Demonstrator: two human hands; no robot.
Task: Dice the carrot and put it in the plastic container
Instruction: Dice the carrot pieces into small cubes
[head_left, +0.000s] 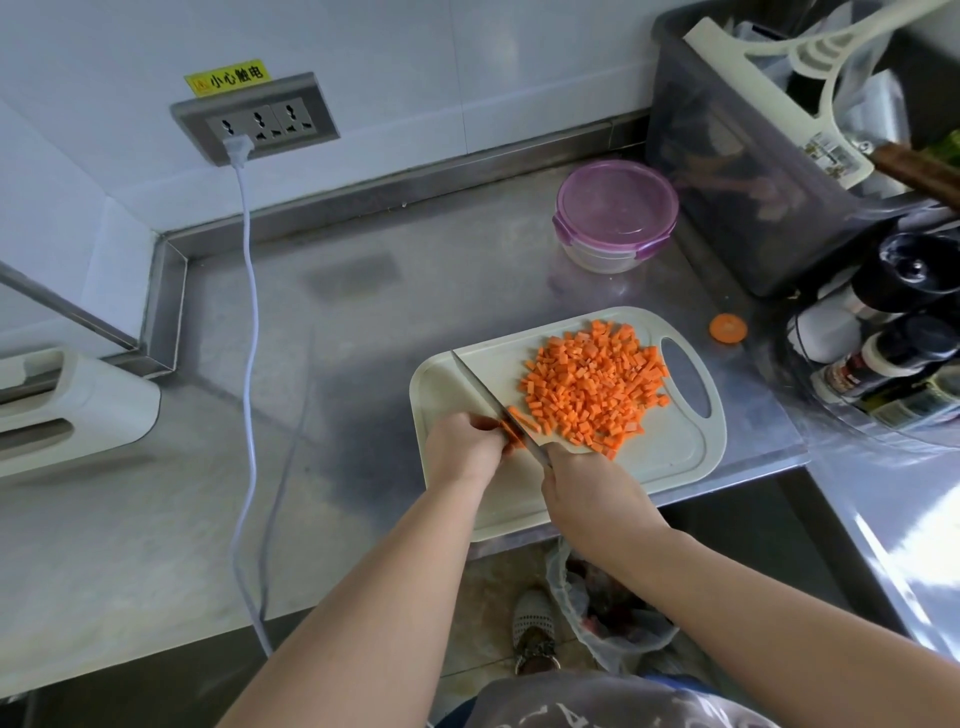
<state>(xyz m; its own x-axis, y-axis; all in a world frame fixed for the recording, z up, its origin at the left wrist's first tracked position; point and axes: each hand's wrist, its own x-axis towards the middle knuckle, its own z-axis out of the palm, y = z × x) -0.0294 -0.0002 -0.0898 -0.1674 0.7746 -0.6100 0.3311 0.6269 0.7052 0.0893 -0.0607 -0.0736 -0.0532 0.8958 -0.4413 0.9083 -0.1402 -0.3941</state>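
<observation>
left hand (464, 448) curled, pinching carrot strips (522, 419) on cutting board (667, 457) | right hand (589, 491) gripping knife (479, 388), blade across strips | diced carrot (592, 384) mid-board | lidded plastic container (616, 214) beyond board

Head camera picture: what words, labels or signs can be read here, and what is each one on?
"小心触电": black characters on the yellow warning sticker above the grey three-socket wall panel.
Label on the dark sauce bottle at the right: too blurred to read.
Printed label on the white plastic piece in the grey bin: too small to read.
Pale lettering on the grey apron at the bottom edge: cut off, unreadable.
</observation>
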